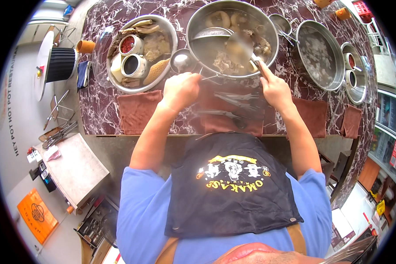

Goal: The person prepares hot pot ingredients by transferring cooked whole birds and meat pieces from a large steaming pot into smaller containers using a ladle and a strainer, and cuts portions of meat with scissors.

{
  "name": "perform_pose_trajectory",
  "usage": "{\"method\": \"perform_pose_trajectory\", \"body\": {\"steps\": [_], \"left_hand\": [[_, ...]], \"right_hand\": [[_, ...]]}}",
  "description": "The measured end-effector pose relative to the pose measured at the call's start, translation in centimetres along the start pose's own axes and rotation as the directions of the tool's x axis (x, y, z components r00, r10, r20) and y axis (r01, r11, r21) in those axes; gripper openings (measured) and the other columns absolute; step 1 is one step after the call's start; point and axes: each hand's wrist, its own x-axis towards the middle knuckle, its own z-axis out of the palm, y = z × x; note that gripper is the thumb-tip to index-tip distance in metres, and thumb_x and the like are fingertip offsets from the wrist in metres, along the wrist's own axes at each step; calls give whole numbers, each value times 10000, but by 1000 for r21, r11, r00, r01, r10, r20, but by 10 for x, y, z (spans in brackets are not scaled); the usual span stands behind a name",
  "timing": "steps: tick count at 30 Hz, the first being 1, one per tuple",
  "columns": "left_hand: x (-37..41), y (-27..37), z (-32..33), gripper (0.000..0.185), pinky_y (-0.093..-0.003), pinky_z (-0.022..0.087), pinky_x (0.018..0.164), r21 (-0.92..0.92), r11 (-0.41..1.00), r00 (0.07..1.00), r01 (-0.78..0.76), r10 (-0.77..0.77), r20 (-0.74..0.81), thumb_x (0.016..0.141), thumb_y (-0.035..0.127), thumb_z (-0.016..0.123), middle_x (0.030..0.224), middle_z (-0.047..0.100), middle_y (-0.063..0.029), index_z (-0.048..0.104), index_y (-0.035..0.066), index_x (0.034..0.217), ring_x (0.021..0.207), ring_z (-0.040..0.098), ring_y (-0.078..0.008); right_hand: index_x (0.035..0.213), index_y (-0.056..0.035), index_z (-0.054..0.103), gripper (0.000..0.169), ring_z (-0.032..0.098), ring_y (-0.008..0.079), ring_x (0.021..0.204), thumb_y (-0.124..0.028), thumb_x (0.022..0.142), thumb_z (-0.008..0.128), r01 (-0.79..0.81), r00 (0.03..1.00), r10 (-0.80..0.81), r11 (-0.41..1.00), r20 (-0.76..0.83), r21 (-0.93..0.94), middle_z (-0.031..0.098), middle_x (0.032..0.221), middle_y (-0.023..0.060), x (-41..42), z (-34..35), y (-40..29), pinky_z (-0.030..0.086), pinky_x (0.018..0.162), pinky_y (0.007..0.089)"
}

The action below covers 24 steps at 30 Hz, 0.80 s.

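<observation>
A large steel pot [274,54] of cloudy broth with meat and bones stands before me. My right hand [274,87] grips the handle of a round ladle or skimmer [240,49], whose head is over the broth. At the pot's lower left rim, my left hand [182,90] is closed around a thin metal handle [210,78], which seems to belong to the mesh strainer [213,32] in the pot. Left of the pot is a small steel bowl or ladle [183,61]. Steam blurs several metal tongs or scissors [237,99] lying near the table edge.
On the left, a steel basin [114,76] holds two white jars, tripe and other meats. To the right stand a second steel pot [341,74] of bubbling liquid and a smaller basin [361,99] with jars. Brown towels [140,112] lie along the marbled table's [100,115] near edge.
</observation>
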Motion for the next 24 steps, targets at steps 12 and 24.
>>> {"method": "perform_pose_trajectory", "body": {"steps": [12,24], "left_hand": [[-46,-22,-7,194,-391,531,738,-455,852,947,258,-316,-53,875,160,594,921,711,-136,730,96,998,852,682,-320],[2,-41,-4,168,-400,526,674,-368,895,927,253,-333,-172,870,177,610,811,707,-122,736,108,957,754,684,-316]], "right_hand": [[1444,-175,482,429,412,-2,459,-168,1015,495,-436,854,58,622,516,651,484,664,-51,66,-70,62,295,362,144],[1499,-169,381,485,340,13,451,-162,1020,457,-487,857,-64,224,512,844,477,693,-7,34,-61,129,283,378,131]]}}
